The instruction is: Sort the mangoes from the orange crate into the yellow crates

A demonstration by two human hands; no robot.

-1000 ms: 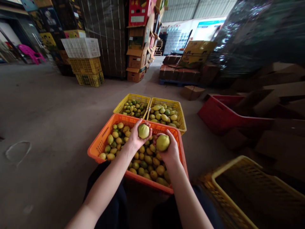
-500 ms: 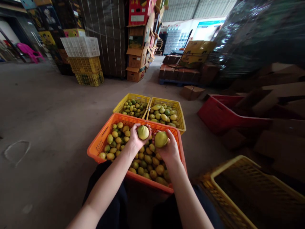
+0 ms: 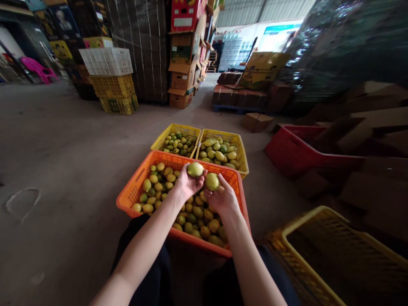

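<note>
Above the orange crate [image 3: 134, 180], my left hand [image 3: 188, 182] is closed round a yellow-green lemon [image 3: 195, 169], held between thumb and fingers. Close beside it, my right hand [image 3: 225, 194] grips a second yellow-green lemon [image 3: 212, 181], palm turned up. Many loose lemons [image 3: 154, 189], yellow and green, fill the orange crate under both hands. My forearms hide part of the fruit. Just beyond stand two yellow crates side by side: the left crate [image 3: 155, 143] holds smaller greenish fruit, the right crate [image 3: 244, 159] larger yellow-green ones.
A yellow crate [image 3: 306, 216] stands at my right knee. Farther right are a red crate [image 3: 287, 157] and flattened cardboard [image 3: 376, 121]. Stacked crates [image 3: 113, 85] and cartons [image 3: 181, 80] rise at the back. Concrete floor [image 3: 70, 170] stretches to the left.
Both hands have turned the lemons they hold, showing other sides. The left lemon has shifted slightly up and right, the right one slightly up and left.
</note>
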